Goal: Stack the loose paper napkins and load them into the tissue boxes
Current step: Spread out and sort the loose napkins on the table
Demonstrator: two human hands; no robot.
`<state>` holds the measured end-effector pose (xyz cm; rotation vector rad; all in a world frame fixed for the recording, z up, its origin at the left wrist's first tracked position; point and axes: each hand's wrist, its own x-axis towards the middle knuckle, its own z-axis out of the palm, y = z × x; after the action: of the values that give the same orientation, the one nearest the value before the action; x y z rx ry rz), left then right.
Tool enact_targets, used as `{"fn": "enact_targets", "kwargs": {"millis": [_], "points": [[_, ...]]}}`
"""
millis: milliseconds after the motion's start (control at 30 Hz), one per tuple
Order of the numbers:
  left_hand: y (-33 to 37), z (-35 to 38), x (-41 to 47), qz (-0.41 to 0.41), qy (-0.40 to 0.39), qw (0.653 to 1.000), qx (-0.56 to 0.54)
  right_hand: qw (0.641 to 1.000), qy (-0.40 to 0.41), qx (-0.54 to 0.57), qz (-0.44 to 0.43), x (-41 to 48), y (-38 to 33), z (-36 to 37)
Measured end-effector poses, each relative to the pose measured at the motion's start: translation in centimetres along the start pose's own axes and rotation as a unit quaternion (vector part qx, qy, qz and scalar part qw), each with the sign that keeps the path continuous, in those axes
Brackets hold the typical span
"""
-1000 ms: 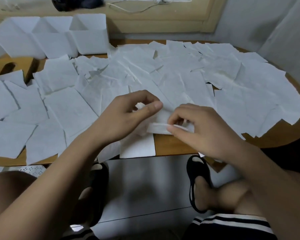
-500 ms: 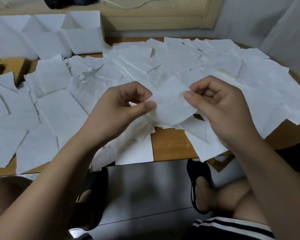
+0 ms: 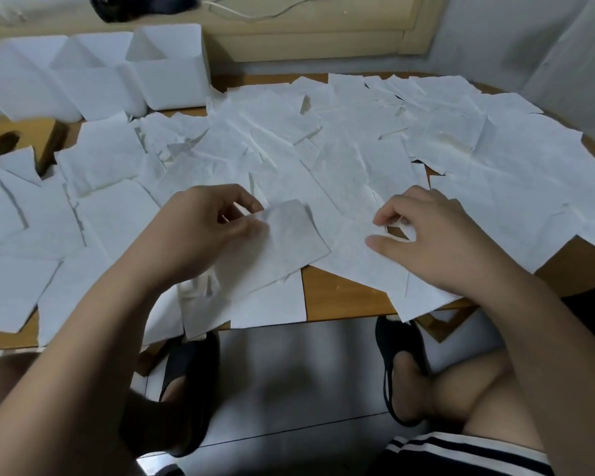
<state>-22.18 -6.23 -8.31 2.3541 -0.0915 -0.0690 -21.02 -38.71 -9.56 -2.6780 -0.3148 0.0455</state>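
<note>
Several loose white paper napkins [image 3: 358,159] cover the round wooden table [image 3: 344,297]. My left hand [image 3: 203,231] pinches one napkin [image 3: 289,242] by its upper left corner and holds it just above the table's front edge. To its right, my right hand [image 3: 437,235] rests on another napkin [image 3: 361,259] lying flat, thumb and fingertips closing on its edge. Three white open tissue boxes [image 3: 172,80] stand in a row at the table's back left.
A wooden tissue box [image 3: 21,139] with a dark slot sits at the left, partly under napkins. Some napkins overhang the front edge. Under the table are my knees and black sandals [image 3: 402,369]. A wall and a wooden ledge lie behind the table.
The napkin held up between both hands has come down. My right hand let go of it and moved right onto a flat napkin, while my left hand keeps its hold.
</note>
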Motion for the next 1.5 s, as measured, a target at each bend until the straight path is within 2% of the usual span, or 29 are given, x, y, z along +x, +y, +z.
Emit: {"fn": "enact_targets", "kwargs": {"millis": [133,367,500,700,933,1000,1067,1200,1300,1500], "points": [[-0.5,-0.1,0.2,-0.019,-0.007,0.999,0.048,0.998,-0.02,-0.059,0.014,0.3,0.0,0.3],[-1.0,-0.7,0.2,-0.014,-0.004,0.998,0.054,0.999,-0.036,-0.007,0.007,0.4,-0.8,0.2],[-1.2,-0.7,0.1,-0.011,0.004,0.999,0.031,0.997,-0.001,0.072,-0.003,-0.2,-0.8,-0.7],[-1.0,-1.0,0.1,0.004,-0.033,0.999,0.012,0.98,0.134,0.145,-0.03,-0.1,-1.5,-2.7],[-0.8,-2.1,-0.1,-0.008,-0.083,0.996,-0.012,0.953,0.116,0.274,-0.053,0.4,-3.3,-3.4],[-0.9,-2.8,-0.2,0.01,-0.064,0.998,-0.008,0.946,0.123,0.294,-0.062,0.6,-3.9,-3.4],[-0.6,-3.3,-0.5,0.042,-0.012,0.999,-0.014,0.937,0.149,0.307,-0.068,0.7,-4.4,-3.4],[0.7,-3.3,-1.0,0.094,0.046,0.983,-0.152,0.921,0.218,0.314,-0.08,0.7,-5.2,-3.4],[1.4,-3.0,-1.5,0.126,0.052,0.973,-0.188,0.922,0.19,0.327,-0.09,0.7,-6.2,-2.9],[1.3,-3.1,-1.8,0.106,0.03,0.982,-0.155,0.943,0.045,0.309,-0.116,1.4,-8.0,-0.1]]}}
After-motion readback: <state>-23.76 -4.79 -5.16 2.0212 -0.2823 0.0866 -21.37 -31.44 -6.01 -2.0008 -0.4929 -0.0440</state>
